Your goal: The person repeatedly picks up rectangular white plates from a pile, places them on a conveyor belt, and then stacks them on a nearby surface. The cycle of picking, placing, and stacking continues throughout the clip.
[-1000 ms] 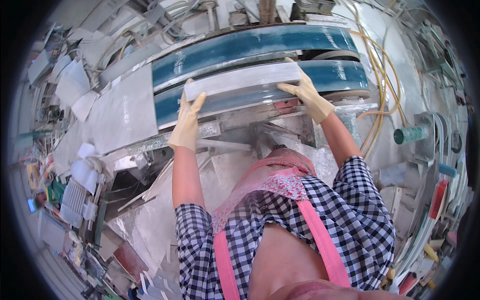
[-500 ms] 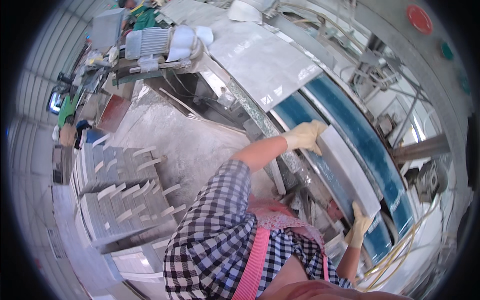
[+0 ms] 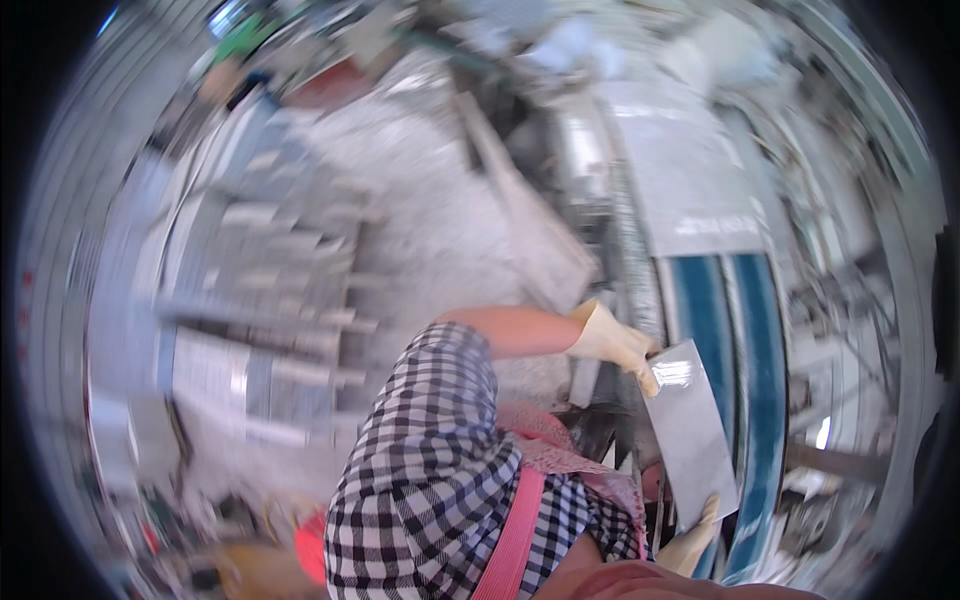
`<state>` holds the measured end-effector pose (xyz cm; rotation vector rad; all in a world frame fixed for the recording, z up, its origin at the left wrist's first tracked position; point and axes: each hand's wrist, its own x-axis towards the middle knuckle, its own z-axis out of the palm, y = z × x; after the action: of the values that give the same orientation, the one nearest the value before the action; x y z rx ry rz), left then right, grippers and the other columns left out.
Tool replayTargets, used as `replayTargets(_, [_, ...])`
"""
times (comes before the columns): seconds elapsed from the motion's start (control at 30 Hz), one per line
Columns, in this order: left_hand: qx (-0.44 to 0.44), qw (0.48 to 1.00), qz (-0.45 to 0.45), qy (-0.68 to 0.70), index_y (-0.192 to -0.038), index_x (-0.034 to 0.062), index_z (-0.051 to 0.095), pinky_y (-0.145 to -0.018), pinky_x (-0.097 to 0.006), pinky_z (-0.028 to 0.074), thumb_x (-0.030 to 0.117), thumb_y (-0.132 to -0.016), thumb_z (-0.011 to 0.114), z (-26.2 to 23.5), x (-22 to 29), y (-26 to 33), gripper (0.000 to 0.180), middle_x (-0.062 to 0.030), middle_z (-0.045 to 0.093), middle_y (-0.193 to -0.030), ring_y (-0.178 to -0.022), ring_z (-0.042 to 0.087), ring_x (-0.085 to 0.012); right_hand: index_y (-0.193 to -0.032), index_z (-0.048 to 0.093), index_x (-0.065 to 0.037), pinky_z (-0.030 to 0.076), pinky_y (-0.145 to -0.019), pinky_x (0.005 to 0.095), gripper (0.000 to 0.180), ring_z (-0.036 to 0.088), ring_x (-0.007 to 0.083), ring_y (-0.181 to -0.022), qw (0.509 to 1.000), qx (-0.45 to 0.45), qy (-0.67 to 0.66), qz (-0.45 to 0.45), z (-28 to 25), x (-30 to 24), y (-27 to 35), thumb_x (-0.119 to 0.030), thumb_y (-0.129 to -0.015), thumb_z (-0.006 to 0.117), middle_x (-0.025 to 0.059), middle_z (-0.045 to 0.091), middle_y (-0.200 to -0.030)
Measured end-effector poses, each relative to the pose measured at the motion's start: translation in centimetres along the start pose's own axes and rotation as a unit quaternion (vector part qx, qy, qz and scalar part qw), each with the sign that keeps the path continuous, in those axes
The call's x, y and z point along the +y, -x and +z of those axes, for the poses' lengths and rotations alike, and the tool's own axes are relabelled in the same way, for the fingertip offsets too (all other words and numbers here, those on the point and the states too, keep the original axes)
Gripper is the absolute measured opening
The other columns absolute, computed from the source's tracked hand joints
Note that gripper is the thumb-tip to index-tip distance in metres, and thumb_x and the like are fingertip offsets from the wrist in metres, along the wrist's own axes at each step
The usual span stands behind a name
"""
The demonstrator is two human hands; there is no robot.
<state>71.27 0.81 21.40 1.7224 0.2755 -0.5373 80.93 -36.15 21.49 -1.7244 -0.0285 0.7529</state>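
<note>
A flat grey slab (image 3: 692,430), smooth and shiny at its far end, is held tilted between my two gloved hands. My left hand (image 3: 628,348), in a cream rubber glove, grips its far left corner. At the near end my right hand (image 3: 692,540), gloved alike, is closed on the edge with the fingers showing on the face. Beneath and beside the slab run the blue belts (image 3: 762,370) of a conveyor. Part of the left belt is hidden behind the slab.
A pale, wide plate (image 3: 690,170) covers the belts' far part. At left, blurred stacks of grey slabs (image 3: 260,250) have light strips sticking out between them. A long board (image 3: 520,200) lies between the floor (image 3: 420,200) and the machine. A person's green clothing (image 3: 245,40) shows far left.
The view has swung to the right and blurred. The slab has come up off the belt and tipped, its broad face now showing. Both hands still hold it.
</note>
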Motion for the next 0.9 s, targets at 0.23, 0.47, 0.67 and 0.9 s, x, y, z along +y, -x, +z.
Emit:
replayTargets(0.23, [0.389,0.851,0.01,0.353,-0.143,-0.0047,0.044,-0.11,-0.037,0.036,0.043,-0.079,0.075,15.7,-14.6,24.8,0.086,-0.0233,0.049,-0.143,-0.133,0.046,-0.0315,-0.142,0.046,0.001,0.041,-0.104,0.0383,0.058,0.055,0.0263,-0.119,0.96,-0.212,0.077,0.165,14.7,0.3,3.4,-0.035,-0.097,0.059,0.0149,0.055,-0.135])
replayTargets(0.47, [0.651,0.624,-0.055,0.429,-0.136,-0.0033,0.051,-0.1,-0.035,0.045,0.031,-0.078,0.079,32.4,-28.5,43.9,0.073,-0.0174,0.062,-0.128,-0.115,0.059,-0.025,-0.141,0.046,0.001,0.042,-0.106,0.0382,0.06,0.055,0.0291,-0.12,0.796,-0.498,0.343,-0.031,32.9,8.2,13.8,-0.037,-0.096,0.061,0.0167,0.055,-0.134])
replayTargets(0.67, [0.79,0.381,0.007,0.48,-0.132,-0.006,0.053,-0.097,-0.036,0.047,0.029,-0.076,0.081,45.7,-30.6,54.5,0.071,-0.016,0.064,-0.122,-0.114,0.06,-0.0242,-0.137,0.049,0.001,0.046,-0.101,0.0387,0.057,0.058,0.027,-0.118,0.702,-0.651,0.287,0.041,48.8,14.8,26.9,-0.028,-0.091,0.068,0.0165,0.058,-0.13])
replayTargets(0.9, [0.83,0.221,-0.039,0.511,-0.133,-0.0068,0.048,-0.094,-0.036,0.048,0.031,-0.074,0.085,53.0,-31.6,60.7,0.08,-0.0158,0.064,-0.119,-0.112,0.061,-0.0244,-0.127,0.059,0.004,0.048,-0.097,0.0349,0.051,0.063,0.0212,-0.109,0.599,-0.715,0.351,0.079,58.0,20.3,39.1,-0.031,-0.091,0.069,0.0111,0.066,-0.121])
